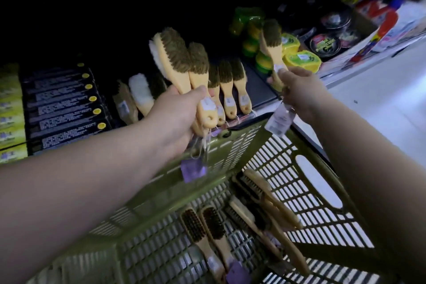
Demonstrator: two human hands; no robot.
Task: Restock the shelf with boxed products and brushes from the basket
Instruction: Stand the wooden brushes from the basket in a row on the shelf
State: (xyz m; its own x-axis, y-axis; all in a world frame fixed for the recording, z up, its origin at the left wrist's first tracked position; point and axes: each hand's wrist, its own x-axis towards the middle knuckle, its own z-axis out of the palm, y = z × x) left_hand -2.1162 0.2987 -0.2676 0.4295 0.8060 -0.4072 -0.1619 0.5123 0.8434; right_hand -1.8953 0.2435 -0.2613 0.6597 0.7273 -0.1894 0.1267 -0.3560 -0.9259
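**At the shelf edge, a brush load in each hand**

In the centre of the frame, the left hand (177, 110) grips a bunch of pale-handled brushes (182, 60) by their handles, bristles up. A purple tag (193, 169) dangles below on string. Right of centre, the right hand (297, 85) pinches a single brush (273, 41) by its handle, with a clear tag (279, 120) hanging beneath. The white handle stickers and the print on the black boxes (64, 104) at left are too blurred to read. A row of brushes (227, 90) stands on the shelf (258, 83). Dark-bristled brushes (214, 226) lie in the green basket (318, 182), partly cut off at the bottom edge.
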